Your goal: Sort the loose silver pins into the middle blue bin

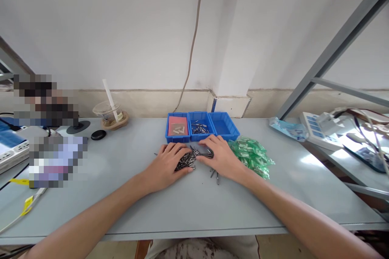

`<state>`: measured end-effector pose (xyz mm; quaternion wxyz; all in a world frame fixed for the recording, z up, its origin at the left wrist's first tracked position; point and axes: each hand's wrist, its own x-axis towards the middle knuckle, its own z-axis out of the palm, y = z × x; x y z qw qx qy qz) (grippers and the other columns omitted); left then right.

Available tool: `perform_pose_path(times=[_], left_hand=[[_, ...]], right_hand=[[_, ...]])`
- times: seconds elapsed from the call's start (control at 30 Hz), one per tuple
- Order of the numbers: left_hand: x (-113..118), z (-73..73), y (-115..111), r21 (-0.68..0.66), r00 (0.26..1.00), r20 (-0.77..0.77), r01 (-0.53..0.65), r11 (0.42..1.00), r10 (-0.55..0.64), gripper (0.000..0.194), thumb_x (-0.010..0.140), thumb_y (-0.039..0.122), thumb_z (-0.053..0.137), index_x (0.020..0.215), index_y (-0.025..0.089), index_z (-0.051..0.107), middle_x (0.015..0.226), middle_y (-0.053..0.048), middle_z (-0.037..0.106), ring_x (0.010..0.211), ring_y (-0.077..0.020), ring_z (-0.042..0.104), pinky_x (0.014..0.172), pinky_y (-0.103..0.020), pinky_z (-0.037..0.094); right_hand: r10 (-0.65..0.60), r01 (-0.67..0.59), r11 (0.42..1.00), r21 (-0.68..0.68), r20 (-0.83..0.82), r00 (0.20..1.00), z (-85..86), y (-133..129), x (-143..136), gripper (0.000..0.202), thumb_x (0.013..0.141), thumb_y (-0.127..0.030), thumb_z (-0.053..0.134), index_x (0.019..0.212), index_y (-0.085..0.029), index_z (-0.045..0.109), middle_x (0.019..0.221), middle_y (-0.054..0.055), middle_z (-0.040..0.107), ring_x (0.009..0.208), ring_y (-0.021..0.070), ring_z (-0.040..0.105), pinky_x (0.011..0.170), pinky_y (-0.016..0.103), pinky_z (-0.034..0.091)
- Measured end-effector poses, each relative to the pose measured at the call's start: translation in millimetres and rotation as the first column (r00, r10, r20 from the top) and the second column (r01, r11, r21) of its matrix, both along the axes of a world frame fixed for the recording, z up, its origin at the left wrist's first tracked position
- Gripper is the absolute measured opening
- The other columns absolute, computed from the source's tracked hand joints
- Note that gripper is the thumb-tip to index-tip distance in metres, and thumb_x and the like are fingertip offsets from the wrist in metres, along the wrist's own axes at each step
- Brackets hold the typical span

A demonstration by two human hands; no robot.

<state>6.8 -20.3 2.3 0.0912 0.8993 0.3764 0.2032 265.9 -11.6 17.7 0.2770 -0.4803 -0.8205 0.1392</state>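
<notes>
A loose pile of small dark metal pins (185, 161) lies on the grey table; their exact kind is too small to tell. My left hand (168, 162) cups the pile's left side, palm down, with thumb and fingers spread around it. At the right side, my right hand (220, 156) arches over more pins, its thumb and fingers apart in a C shape. Some of these pins sit between the two hands, touching the table. Several stray pins (217, 177) lie below my right palm. Both palms hide part of what is under them.
Behind the hands stand three joined blue bins (224, 126); one has a pink card with a small bag, another holds metal pins. Green plastic packets (253, 156) are heaped at right. A lidded cup (107, 111), a black disc (99, 134) and power strips (322, 129) flank the table.
</notes>
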Motion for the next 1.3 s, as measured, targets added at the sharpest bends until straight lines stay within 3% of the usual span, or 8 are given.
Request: perform_pose_path(times=[0.1, 0.23, 0.5, 0.93, 1.3], left_hand=[[0.0, 0.1, -0.2, 0.003, 1.000, 0.005, -0.001, 1.000, 0.001, 0.045, 0.106, 0.056, 0.055, 0.142, 0.031, 0.056, 0.141, -0.006, 0.060, 0.127, -0.0304, 0.054, 0.105, -0.047, 0.044], [-0.2, 1.1, -0.4, 0.001, 1.000, 0.007, 0.006, 1.000, -0.006, 0.044, 0.106, 0.056, 0.054, 0.142, 0.030, 0.056, 0.141, -0.007, 0.060, 0.127, -0.0306, 0.054, 0.105, -0.047, 0.044], [0.4, 1.5, -0.2, -0.014, 1.000, -0.003, 0.003, 1.000, -0.003, 0.045, 0.106, 0.056, 0.055, 0.143, 0.031, 0.055, 0.143, -0.006, 0.059, 0.128, -0.0305, 0.053, 0.106, -0.048, 0.042], [-1.1, 0.3, 0.7, -0.008, 0.999, -0.044, 0.019, 1.000, -0.019, 0.054, 0.108, 0.058, 0.051, 0.157, 0.035, 0.046, 0.158, -0.003, 0.053, 0.129, -0.0323, 0.049, 0.108, -0.052, 0.040], [-1.1, 1.1, -0.3, -0.013, 0.998, -0.066, 0.015, 1.000, -0.016, 0.054, 0.108, 0.057, 0.049, 0.158, 0.035, 0.045, 0.156, -0.003, 0.054, 0.130, -0.0316, 0.048, 0.109, -0.051, 0.040]], right_hand=[[0.023, -0.026, 1.000, 0.016, 0.157, 0.987, -2.8, -1.5, -1.4, 0.012, 0.099, -0.033, 0.071, 0.107, -0.026, 0.068, 0.107, 0.005, 0.070, 0.102, 0.0277, 0.057, 0.089, 0.044, 0.042], [0.031, -0.031, 1.000, -0.004, 0.177, 0.984, -2.3, -0.8, -2.0, 0.005, 0.103, -0.025, 0.062, 0.099, -0.025, 0.065, 0.099, 0.004, 0.070, 0.095, 0.0251, 0.056, 0.082, 0.040, 0.038], [0.028, -0.023, 0.999, -0.045, 0.118, 0.993, -2.0, 1.0, -1.8, 0.011, 0.104, -0.016, 0.055, 0.103, -0.025, 0.060, 0.107, 0.003, 0.073, 0.100, 0.0258, 0.056, 0.088, 0.041, 0.039], [0.015, -0.016, 0.999, -0.051, -0.031, 0.999, 1.5, 1.0, -2.0, 0.021, 0.110, -0.020, 0.042, 0.106, -0.026, 0.061, 0.109, 0.005, 0.069, 0.107, 0.0257, 0.060, 0.097, 0.044, 0.042], [-0.060, 0.043, 0.994, -0.104, -0.174, 0.983, 2.4, 1.7, -1.9, 0.011, 0.109, -0.029, 0.044, 0.105, -0.025, 0.054, 0.096, 0.001, 0.066, 0.087, 0.0216, 0.061, 0.079, 0.035, 0.045]])
